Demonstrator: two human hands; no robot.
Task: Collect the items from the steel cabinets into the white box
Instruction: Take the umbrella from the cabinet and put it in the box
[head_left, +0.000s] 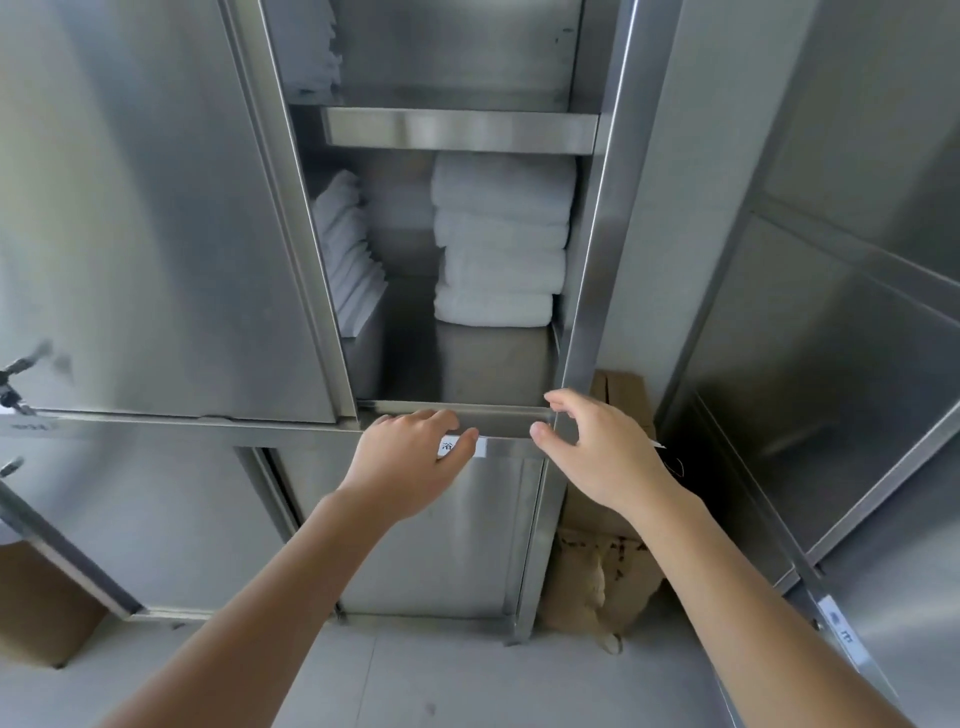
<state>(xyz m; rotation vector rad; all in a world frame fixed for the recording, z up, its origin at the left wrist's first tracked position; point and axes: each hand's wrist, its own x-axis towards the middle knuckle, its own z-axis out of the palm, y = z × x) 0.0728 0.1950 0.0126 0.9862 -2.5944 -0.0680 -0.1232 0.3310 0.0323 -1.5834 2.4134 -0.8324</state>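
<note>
My left hand and right hand both empty, fingers loose, at the shelf lip. Towel stack sits farther back, between them.

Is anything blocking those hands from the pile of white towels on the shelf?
Nothing visible does. The steel cabinet is open; the left hand and right hand are at the shelf's front lip, and only bare shelf lies between them and the stack of folded white towels.

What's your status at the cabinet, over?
Left grip resting on shelf lip, empty. Right grip open, empty. Folded white towels stacked on shelf, untouched. Nothing blocking; white box out of view.
</note>
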